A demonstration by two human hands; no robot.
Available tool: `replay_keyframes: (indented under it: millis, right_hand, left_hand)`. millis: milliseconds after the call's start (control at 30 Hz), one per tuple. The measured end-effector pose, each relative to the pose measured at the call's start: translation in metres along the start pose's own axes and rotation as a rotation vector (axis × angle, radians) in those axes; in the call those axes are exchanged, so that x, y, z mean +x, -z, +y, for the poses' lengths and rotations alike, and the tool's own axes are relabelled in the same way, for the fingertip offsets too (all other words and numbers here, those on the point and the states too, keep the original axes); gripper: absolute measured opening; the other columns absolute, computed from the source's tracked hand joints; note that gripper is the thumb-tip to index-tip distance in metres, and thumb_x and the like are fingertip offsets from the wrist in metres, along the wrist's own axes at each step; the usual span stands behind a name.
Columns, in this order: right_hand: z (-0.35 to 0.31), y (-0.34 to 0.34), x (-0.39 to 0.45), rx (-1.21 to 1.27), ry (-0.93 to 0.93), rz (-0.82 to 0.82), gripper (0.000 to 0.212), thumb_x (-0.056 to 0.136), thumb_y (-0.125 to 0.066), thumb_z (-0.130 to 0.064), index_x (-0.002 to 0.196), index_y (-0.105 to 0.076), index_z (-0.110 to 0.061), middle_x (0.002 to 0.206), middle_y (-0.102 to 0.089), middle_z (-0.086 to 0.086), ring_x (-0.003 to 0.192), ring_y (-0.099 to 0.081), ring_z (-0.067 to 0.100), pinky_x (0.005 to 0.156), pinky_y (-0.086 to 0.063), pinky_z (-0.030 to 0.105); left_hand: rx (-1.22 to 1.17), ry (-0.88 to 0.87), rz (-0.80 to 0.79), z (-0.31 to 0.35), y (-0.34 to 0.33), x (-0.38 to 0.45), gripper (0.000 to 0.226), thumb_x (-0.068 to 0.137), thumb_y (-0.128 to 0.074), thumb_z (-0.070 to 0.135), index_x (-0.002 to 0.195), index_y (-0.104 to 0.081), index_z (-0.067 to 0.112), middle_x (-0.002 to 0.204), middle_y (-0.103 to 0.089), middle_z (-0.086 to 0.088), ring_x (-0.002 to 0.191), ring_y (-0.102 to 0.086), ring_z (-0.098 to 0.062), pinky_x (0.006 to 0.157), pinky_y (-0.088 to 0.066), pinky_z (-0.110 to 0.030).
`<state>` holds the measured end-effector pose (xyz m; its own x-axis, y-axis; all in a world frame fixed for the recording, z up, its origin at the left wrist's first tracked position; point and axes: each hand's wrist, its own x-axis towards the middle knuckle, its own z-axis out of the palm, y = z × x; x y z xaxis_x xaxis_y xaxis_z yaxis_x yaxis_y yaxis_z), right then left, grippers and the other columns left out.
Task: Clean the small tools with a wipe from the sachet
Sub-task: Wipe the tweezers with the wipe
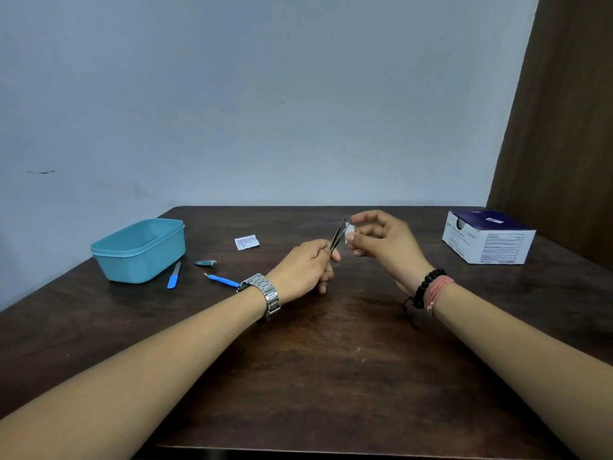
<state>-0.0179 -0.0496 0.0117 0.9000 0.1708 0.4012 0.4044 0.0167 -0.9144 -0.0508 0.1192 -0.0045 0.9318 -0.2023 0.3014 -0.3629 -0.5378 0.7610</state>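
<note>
Head view: left hand [306, 265] pinching tweezers [337, 234] by the base, tips angled up toward right hand [381, 240], itself pinching a small white wipe [349, 234] against those tips. Best drawn along both prongs, base held steady. Torn sachet [246, 242], nail clipper [205, 262], two blue-handled tools [173, 277] left of left hand.

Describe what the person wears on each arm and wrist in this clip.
Both forearms are bare, with no sleeves in view. The left wrist carries a silver metal-link watch. The right wrist carries a black beaded bracelet and beside it a band of pinkish-red thread wound round several times. No rings or gloves show.
</note>
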Motion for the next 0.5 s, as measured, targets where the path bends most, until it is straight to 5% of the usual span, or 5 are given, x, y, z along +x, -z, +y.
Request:
replay_keyframes:
  millis: [300,500]
  right_hand:
    - [0.0014,0.0015,0.0004,-0.005,0.023,-0.02,0.028,0.08,-0.075,0.002,0.1,-0.063,-0.014,0.077,-0.069,0.004,0.073,-0.067,0.015,0.071,-0.058,0.025]
    - [-0.0024,0.0012,0.0014,0.157,-0.079,-0.004,0.017,0.09,-0.059,0.006,0.1,-0.068,-0.005,0.09,-0.072,0.01,0.078,-0.071,0.013,0.079,-0.059,0.022]
  left_hand:
    - [0.022,0.003,-0.003,-0.0016,-0.0006,0.0019,0.03,0.103,-0.027,0.019,0.085,-0.051,0.022,0.054,-0.05,0.007,0.045,-0.055,-0.012,0.05,-0.04,-0.017]
    - [0.022,0.004,-0.01,-0.0022,-0.0004,0.0019,0.03,0.103,-0.027,0.019,0.085,-0.051,0.023,0.052,-0.05,0.008,0.045,-0.055,-0.011,0.05,-0.04,-0.017]
